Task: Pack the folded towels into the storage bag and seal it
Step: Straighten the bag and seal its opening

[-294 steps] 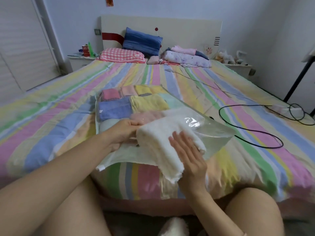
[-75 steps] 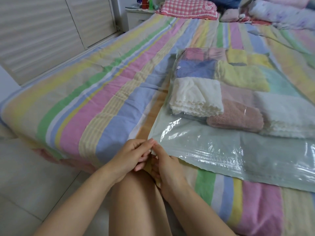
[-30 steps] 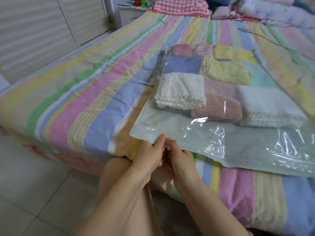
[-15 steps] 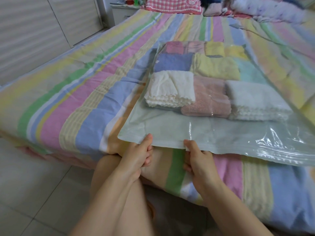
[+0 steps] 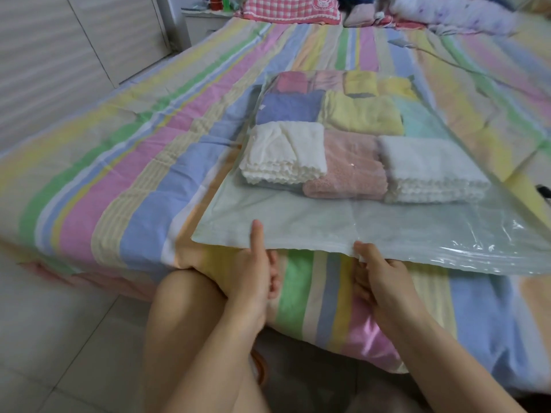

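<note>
Nearest the bed point(image 5: 125, 162) edge, both hands point(image 5: 316, 278) are pinching the storage bag point(image 5: 298, 225) mouth, apparently pressing its seal closed behind the folded towels point(image 5: 351, 150).

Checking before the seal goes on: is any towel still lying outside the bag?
No. Every towel in view lies inside the bag, and only the striped bed cover surrounds it.

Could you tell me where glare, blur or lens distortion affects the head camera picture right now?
Head view: white glare streaks the storage bag film at its lower right, past the right hand; the left hand and folded towels read clearly; the bed edges bow from the wide angle; the far pillows are soft.
</note>
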The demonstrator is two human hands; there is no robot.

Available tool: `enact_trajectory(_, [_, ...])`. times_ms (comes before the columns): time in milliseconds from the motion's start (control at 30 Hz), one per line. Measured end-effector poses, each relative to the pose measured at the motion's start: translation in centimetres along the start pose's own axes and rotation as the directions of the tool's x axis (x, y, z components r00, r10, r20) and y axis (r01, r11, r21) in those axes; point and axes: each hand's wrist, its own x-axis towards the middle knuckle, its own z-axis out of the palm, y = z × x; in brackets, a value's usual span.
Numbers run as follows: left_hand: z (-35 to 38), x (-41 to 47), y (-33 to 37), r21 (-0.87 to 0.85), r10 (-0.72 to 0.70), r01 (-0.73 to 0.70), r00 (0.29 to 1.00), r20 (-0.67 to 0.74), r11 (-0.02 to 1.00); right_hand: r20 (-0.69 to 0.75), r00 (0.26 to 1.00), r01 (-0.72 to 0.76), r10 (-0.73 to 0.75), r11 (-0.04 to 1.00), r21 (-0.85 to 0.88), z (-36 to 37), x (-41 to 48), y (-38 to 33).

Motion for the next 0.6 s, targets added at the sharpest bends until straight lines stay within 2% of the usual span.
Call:
enact_trajectory(100, [4.2,-2.7,-0.6,0.135,-0.033,-0.001,0.968,0.247,0.991,0.003,1.0,-0.027,0.027,0.998,-0.058,0.0,-0.2,0.1])
enact_trajectory(167, [6.7,-3.4,-1.0,0.122,-0.056,0.021,0.954,0.294,0.992,0.036,0.998,-0.041,0.044,0.996,-0.073,0.0,-0.7,-0.1])
enact_trajectory(333, [8.7,-2.8,-1.7,0.059,-0.023,0.012,0.982,0.189,0.998,0.07,0.997,-0.034,0.039,0.997,-0.072,-0.1,-0.8,-0.2])
enact_trajectory(500, [8.8,-2.6,-2.5,-0.039,-0.073,0.079,0.988,0.14,0.996,0.035,0.999,-0.035,0.038,0.997,-0.07,0.3,-0.5,0.2])
enact_trajectory(600, [8.7,-2.5,-2.8,-0.06,-0.067,0.074,0.992,0.106,0.995,0.006,1.0,-0.029,0.029,0.996,-0.08,0.3,-0.4,0.2])
